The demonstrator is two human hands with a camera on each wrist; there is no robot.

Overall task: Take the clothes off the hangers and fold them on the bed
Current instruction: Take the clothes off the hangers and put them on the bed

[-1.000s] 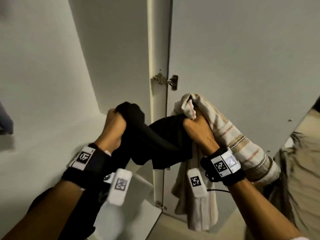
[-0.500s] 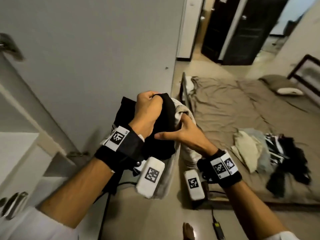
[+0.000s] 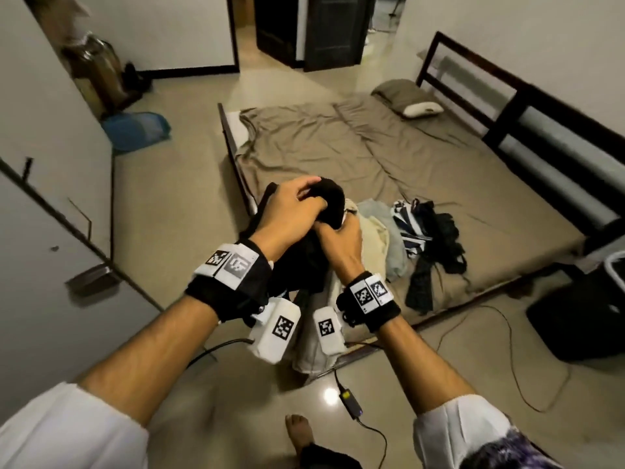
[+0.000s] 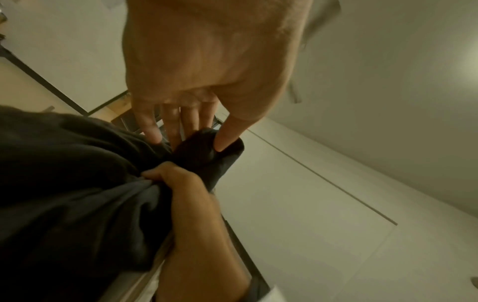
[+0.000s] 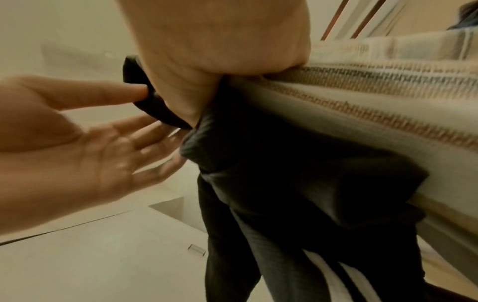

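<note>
Head view: both hands are together above the near edge of the bed. The right hand is clamped on a bundle made of a black garment and a cream striped garment hanging below it. The left hand lies over the top of the black garment with fingers extended, not closed around it. No hanger can be made out. A pile of clothes lies near the bed's near edge, right of the hands. A cable runs across the floor close to the person's foot.

Left wrist view: the left hand has straight fingers; thumb and fingertips touch a fold of the black garment. The right hand is fisted in the cloth.

Right wrist view: the right hand grips both the black garment and the striped garment. The left hand is open-palmed beside them.

Hazards, as judged:
- One fist carries both garments; loosening it to separate them would likely drop the striped one onto the floor.
- The hanging cloth hides the floor; the cable could catch the foot.
- Releasing the bundle onto the pile would mix the garments.
</note>
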